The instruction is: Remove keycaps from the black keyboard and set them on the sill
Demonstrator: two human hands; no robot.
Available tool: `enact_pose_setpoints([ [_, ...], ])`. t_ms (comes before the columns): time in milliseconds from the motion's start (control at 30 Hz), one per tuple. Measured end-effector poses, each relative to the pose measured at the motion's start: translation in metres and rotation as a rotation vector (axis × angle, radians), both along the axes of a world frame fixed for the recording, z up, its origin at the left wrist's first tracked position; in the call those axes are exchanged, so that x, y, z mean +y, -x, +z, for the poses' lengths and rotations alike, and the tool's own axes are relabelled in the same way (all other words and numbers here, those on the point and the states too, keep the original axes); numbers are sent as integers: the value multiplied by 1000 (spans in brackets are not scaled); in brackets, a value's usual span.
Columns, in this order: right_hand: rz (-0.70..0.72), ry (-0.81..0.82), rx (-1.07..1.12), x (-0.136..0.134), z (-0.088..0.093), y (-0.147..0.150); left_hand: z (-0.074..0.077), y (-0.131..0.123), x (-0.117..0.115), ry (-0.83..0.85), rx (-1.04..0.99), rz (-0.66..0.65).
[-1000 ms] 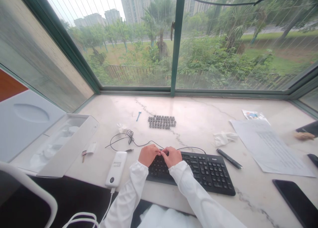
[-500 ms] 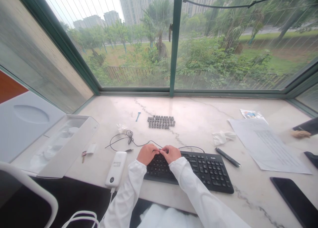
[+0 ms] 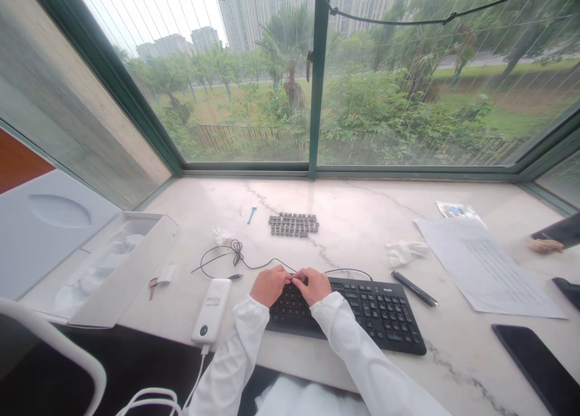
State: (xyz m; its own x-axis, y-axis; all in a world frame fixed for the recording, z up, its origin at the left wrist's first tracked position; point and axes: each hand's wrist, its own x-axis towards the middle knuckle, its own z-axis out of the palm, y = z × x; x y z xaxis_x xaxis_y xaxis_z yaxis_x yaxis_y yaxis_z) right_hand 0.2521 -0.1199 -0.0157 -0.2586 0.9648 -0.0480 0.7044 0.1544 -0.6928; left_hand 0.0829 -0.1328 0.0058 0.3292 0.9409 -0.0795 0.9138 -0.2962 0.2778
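Note:
A black keyboard (image 3: 362, 313) lies on the marble ledge in front of me. Over its upper left keys, my left hand (image 3: 270, 286) and my right hand (image 3: 314, 287) meet fingertip to fingertip. Both are closed in a pinch; whatever small thing is between the fingers is hidden or too tiny to name. Beyond the keyboard, loose dark keycaps (image 3: 293, 225) are laid out in rows. Left of those rows lies a small blue tool (image 3: 252, 214).
Left of the keyboard are a white power bank (image 3: 211, 310), a coiled black cable (image 3: 235, 253), a key (image 3: 153, 288) and an open white box (image 3: 122, 265). On the right lie a black pen (image 3: 415, 289), crumpled tissue (image 3: 405, 253), a paper sheet (image 3: 489, 271) and a phone (image 3: 534, 364).
The view has shifted very slightly. Both hands stay pinched together over the same keys, with only a small movement of the fingers.

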Motion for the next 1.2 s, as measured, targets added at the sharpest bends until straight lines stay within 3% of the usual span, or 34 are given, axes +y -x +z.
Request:
enact_pose_setpoints([
  [200, -6, -24, -27, -3, 1, 1, 3, -1, 0, 11, -27, 7],
  [700, -10, 22, -5, 1, 1, 0, -10, 9, 11, 45, -344, 103],
  [1200, -18, 22, -46, 1, 2, 1, 3, 7, 21, 84, -204, 40],
])
